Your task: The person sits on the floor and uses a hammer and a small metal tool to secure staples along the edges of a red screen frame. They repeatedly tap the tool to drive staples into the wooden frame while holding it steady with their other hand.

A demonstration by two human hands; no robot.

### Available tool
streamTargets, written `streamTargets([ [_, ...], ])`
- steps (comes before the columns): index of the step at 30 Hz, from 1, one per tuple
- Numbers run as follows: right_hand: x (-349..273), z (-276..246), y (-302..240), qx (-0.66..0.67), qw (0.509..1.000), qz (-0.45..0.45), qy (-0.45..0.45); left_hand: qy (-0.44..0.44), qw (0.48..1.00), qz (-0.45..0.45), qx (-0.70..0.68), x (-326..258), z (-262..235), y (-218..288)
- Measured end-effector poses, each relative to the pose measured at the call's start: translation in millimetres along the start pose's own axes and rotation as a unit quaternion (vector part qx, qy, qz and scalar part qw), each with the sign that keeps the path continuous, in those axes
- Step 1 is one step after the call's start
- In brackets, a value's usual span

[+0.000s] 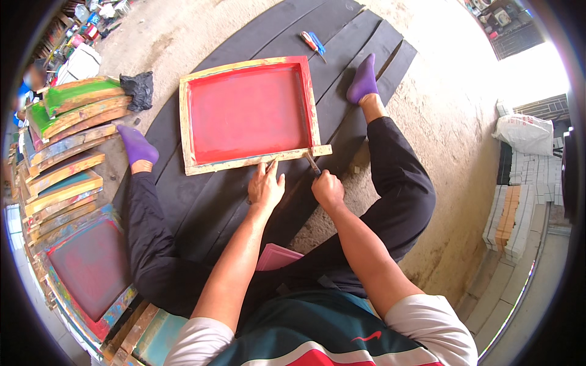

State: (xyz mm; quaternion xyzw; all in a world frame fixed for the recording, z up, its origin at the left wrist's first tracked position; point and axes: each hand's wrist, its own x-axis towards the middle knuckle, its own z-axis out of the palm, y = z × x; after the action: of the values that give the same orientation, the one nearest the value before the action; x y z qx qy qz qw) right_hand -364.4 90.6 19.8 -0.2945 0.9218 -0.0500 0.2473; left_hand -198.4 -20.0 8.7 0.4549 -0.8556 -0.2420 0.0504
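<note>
A wooden frame [187,122] with red mesh [247,113] stretched inside it lies on dark boards between my legs. My left hand [267,188] is at the middle of its near bar, with two fingertips against the wood. Small dark bits show on either side of that hand, like a slim thing held in it, mostly hidden. My right hand [328,190] is closed round the dark handle of a slim metal tool [312,163]. The tool's far end meets the near bar close to the right corner; its exact kind is unclear.
Several paint-stained frames [67,177] are stacked on the left, with a black plastic bag [138,90] on top. A hand tool with red and blue grips [314,43] rests on the dark boards [268,30]. Pink sheets [278,257] lie near my lap. White blocks [525,177] stand right.
</note>
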Motion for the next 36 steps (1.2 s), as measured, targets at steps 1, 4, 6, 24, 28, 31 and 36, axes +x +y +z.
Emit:
streamTargets([
  [1,1,3,2,0.001,1.0,-0.006,0.006,0.001,1.0,0.0,0.003,-1,1,-1],
  [4,7,16,13,-0.005,1.0,0.007,0.023,-0.021,0.999,-0.011,0.023,0,-2,5],
  [6,6,14,11,0.002,1.0,0.002,0.021,-0.02,1.0,-0.003,0.013,-1,1,1],
  [24,-10,-25,-20,0.028,0.997,0.055,-0.043,-0.04,0.988,0.023,0.144,14,-9,0],
  [28,-2,-13,-11,0.063,0.997,0.049,-0.024,-0.052,0.989,0.016,0.134,17,-11,4],
  [31,5,0,-8,0.083,0.995,0.056,-0.018,-0.034,0.989,0.032,0.141,15,-9,1],
  [36,-5,-4,-16,0.079,0.994,0.067,-0.034,-0.051,0.992,0.013,0.112,9,-17,4],
])
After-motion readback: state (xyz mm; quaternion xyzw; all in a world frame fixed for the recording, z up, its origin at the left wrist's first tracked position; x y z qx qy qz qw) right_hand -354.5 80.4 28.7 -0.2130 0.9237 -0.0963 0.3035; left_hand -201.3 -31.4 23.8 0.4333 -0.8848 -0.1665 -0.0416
